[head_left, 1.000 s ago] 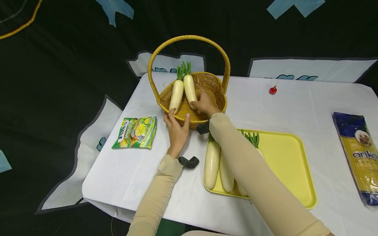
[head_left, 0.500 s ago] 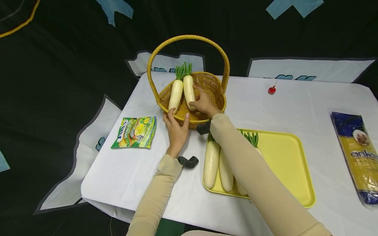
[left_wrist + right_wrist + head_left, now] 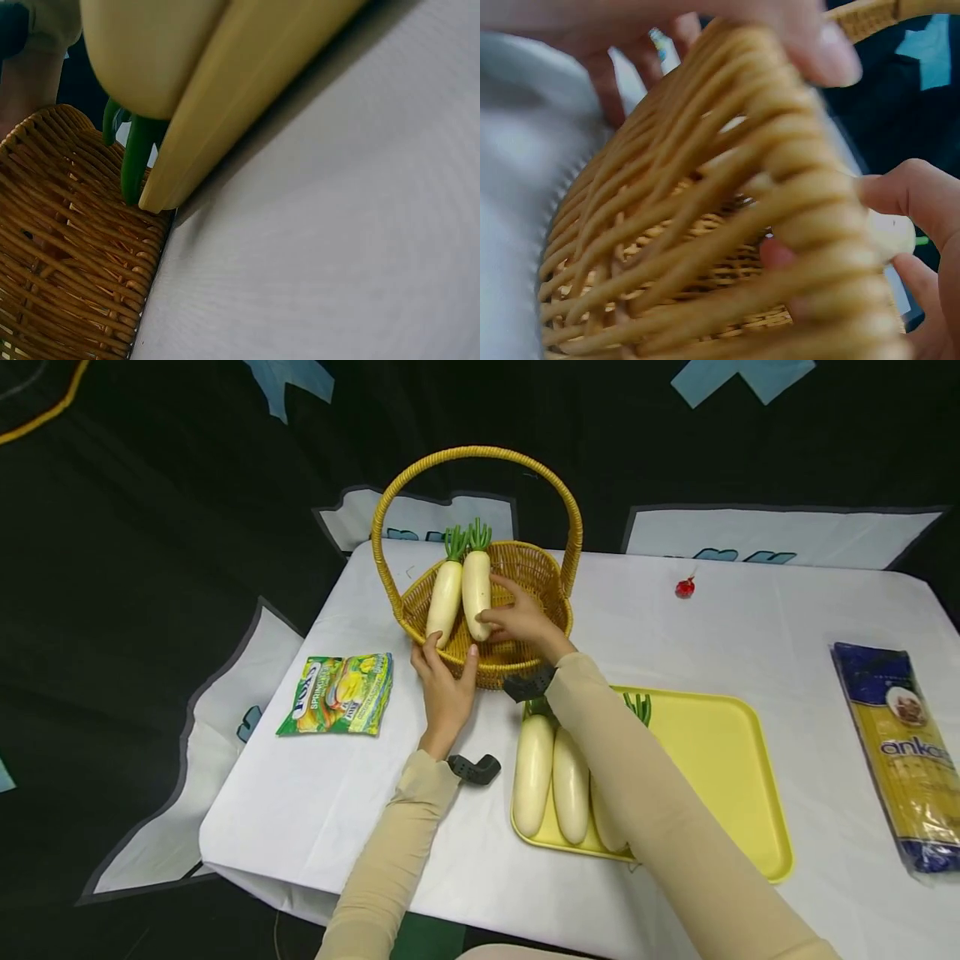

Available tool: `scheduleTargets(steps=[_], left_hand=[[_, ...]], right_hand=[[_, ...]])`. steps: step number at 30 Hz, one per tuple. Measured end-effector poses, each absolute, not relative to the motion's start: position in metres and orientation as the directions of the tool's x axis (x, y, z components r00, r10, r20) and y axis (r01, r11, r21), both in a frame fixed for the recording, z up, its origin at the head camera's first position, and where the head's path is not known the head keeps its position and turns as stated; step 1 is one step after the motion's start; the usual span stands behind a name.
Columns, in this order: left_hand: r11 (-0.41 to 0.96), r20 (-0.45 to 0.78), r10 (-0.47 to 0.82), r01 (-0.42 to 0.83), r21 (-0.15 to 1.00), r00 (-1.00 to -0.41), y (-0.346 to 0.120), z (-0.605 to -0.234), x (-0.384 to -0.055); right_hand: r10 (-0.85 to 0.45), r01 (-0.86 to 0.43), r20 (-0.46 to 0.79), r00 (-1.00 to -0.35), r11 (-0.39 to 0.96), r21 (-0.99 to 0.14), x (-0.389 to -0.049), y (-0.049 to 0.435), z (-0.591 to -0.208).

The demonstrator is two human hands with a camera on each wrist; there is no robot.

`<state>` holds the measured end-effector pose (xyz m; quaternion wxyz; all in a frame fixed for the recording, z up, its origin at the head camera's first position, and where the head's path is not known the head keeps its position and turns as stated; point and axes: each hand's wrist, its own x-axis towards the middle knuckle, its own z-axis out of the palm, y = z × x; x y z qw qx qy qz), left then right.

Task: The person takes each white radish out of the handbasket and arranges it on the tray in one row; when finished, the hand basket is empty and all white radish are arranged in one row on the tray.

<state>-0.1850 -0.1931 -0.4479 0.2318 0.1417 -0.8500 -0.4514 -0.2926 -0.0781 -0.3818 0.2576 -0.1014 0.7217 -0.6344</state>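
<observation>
Two white daikon radishes with green stems lie side by side in a yellow wicker basket (image 3: 536, 564). My right hand (image 3: 521, 614) reaches over the near rim and holds the right-hand daikon (image 3: 477, 593) by its lower part, thumb and index finger at its right side. The other daikon (image 3: 446, 597) leans at the basket's left. My left hand (image 3: 444, 689) grips the basket's front rim, fingertips beside that daikon's lower end. In the right wrist view a thumb presses over the woven rim (image 3: 802, 180). Several more daikons (image 3: 534, 777) lie on a yellow tray (image 3: 720, 760), partly under my right forearm.
A green snack packet (image 3: 337, 695) lies left of the basket. At the right lies a pasta packet (image 3: 900, 752), with a small red wrapped item (image 3: 685, 587) farther back. The white table (image 3: 300, 827) ends at a rounded left front corner.
The right-hand daikon's lower end has shifted left, so it lies straighter beside the other. My right wrist and forearm have moved slightly right. My left hand stays at the rim.
</observation>
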Motion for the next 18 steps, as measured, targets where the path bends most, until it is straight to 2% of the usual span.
scheduleTargets(steps=[8,13,18], left_hand=[[0.556,0.259,-0.45,-0.041,0.83,-0.855,-0.194,-0.449,-0.185],[0.552,0.25,-0.44,-0.04,0.833,-0.862,-0.193,-0.449,-0.186],[0.535,0.241,-0.443,-0.039,0.844,-0.864,-0.192,-0.449,-0.186]], right_hand=[[-0.534,0.294,-0.292,-0.793,0.084,-0.952,-0.289,-0.063,-0.375],[-0.574,0.343,-0.284,-0.768,0.006,-0.939,-0.284,-0.046,-0.367],[-0.6,0.336,-0.241,-0.763,-0.049,-0.941,-0.273,-0.025,-0.355]])
